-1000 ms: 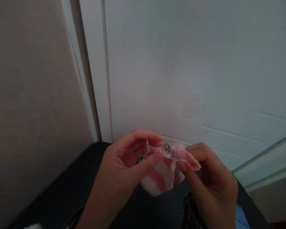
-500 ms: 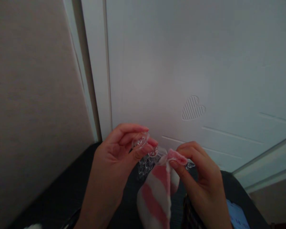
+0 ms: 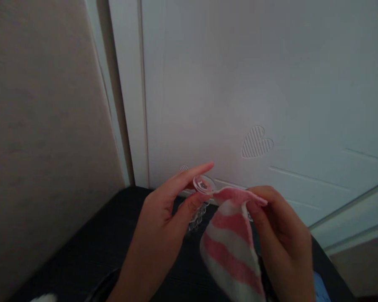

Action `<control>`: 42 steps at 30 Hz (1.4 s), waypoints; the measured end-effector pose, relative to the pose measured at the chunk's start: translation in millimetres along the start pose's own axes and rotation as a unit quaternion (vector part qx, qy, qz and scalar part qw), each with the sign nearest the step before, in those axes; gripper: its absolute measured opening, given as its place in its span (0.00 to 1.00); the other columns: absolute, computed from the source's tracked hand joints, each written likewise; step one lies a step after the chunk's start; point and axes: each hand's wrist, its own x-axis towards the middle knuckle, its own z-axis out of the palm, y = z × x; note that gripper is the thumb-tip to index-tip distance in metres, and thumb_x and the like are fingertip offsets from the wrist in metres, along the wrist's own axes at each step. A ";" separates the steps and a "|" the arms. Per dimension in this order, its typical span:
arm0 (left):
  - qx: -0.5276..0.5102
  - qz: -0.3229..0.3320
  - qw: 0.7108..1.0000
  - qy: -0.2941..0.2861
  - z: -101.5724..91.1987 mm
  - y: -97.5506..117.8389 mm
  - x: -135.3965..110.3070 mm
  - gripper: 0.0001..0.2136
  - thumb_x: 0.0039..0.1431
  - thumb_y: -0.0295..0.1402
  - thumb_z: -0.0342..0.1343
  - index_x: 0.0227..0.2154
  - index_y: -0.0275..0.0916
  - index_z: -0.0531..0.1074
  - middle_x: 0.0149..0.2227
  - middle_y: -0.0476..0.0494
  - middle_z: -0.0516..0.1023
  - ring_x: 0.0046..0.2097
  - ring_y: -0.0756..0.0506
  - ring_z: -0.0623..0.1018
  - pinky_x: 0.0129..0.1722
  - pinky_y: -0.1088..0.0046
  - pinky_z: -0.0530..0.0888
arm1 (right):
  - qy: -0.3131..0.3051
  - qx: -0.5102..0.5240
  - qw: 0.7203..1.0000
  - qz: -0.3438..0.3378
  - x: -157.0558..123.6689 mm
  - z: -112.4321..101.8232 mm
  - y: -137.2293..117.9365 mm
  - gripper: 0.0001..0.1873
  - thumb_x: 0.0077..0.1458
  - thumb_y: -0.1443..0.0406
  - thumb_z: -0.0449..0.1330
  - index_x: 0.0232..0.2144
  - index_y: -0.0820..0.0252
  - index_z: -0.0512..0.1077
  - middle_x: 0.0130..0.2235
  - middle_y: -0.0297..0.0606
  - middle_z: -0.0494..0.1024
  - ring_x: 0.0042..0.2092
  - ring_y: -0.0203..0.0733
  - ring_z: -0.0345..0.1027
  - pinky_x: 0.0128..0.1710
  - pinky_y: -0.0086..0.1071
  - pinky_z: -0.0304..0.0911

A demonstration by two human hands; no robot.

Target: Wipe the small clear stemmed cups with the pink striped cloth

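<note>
My left hand (image 3: 159, 222) pinches a clear, round plastic piece (image 3: 204, 184) between thumb and fingers, its index finger stretched out above. Right against that piece lies the upper edge of a pink-and-white striped cloth (image 3: 231, 247). My right hand (image 3: 280, 235) grips the same edge farther right, thumb in front, so the cloth spans both hands and hangs down. Whether the left fingers also hold the cloth is hard to make out. Behind the left thumb, a clear, bumpy plastic item (image 3: 195, 220) is partly hidden.
A dark table (image 3: 82, 256) lies under my hands. Behind it stands a white panel (image 3: 208, 96) with an embossed heart, and a beige wall (image 3: 47, 105) is at left. A blue item (image 3: 321, 287) shows beside my right wrist, with a white thing (image 3: 44, 298) at bottom left.
Both hands have shifted right, the cloth with them. Its top edge is now stretched between the hands and touches the clear round piece, which before was apart from it in my left fingers.
</note>
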 end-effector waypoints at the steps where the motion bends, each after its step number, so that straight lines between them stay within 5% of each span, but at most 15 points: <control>1: -0.002 0.002 1.000 -0.010 0.2 0.2 0.6 0.16 0.63 0.29 0.61 0.50 0.57 0.80 0.36 0.59 0.85 0.37 0.52 0.81 0.46 0.80 0.75 | 0.016 0.014 1.000 0.003 -0.3 1.7 0.1 0.09 0.67 0.66 0.58 0.43 0.46 0.75 0.41 0.27 0.81 0.39 0.31 0.74 0.38 0.23 0.68; 5: -0.044 -0.008 0.999 -0.026 2.5 -1.1 2.4 0.16 0.58 0.26 0.66 0.46 0.52 0.77 0.32 0.60 0.84 0.37 0.52 0.82 0.40 0.84 0.75 | 0.064 0.044 0.997 0.012 -1.8 5.6 2.1 0.08 0.63 0.68 0.62 0.41 0.46 0.74 0.37 0.25 0.80 0.38 0.31 0.76 0.37 0.23 0.69; 10: -0.061 -0.005 0.997 -0.041 4.2 -0.9 2.3 0.10 0.54 0.23 0.68 0.33 0.47 0.79 0.31 0.59 0.84 0.36 0.54 0.82 0.37 0.88 0.74 | 0.018 0.034 0.999 -0.022 -0.7 4.0 -0.1 0.09 0.65 0.70 0.60 0.39 0.49 0.76 0.37 0.26 0.79 0.38 0.31 0.75 0.37 0.24 0.68; 17: -0.047 0.034 0.996 -0.069 3.2 2.8 3.2 0.13 0.56 0.20 0.66 0.36 0.49 0.83 0.35 0.62 0.86 0.38 0.55 0.82 0.41 0.88 0.75 | 0.009 0.039 0.997 -0.059 2.8 5.8 -6.8 0.12 0.65 0.72 0.58 0.41 0.51 0.79 0.39 0.30 0.78 0.41 0.31 0.74 0.39 0.25 0.68; 27: -0.019 0.050 0.996 -0.075 4.2 4.7 2.5 0.13 0.55 0.21 0.66 0.36 0.49 0.83 0.36 0.63 0.87 0.38 0.56 0.82 0.40 0.89 0.75 | 0.046 0.060 0.997 -0.020 -1.2 11.1 -3.3 0.10 0.63 0.71 0.61 0.40 0.49 0.76 0.36 0.26 0.79 0.38 0.31 0.74 0.36 0.24 0.68; 42: -0.016 0.037 0.998 -0.041 2.9 5.0 -0.6 0.12 0.56 0.22 0.66 0.37 0.50 0.83 0.36 0.62 0.86 0.38 0.55 0.82 0.40 0.87 0.75 | -0.004 0.065 0.991 -0.116 -0.1 6.7 -8.4 0.16 0.59 0.78 0.62 0.40 0.52 0.80 0.39 0.29 0.79 0.40 0.32 0.73 0.38 0.26 0.67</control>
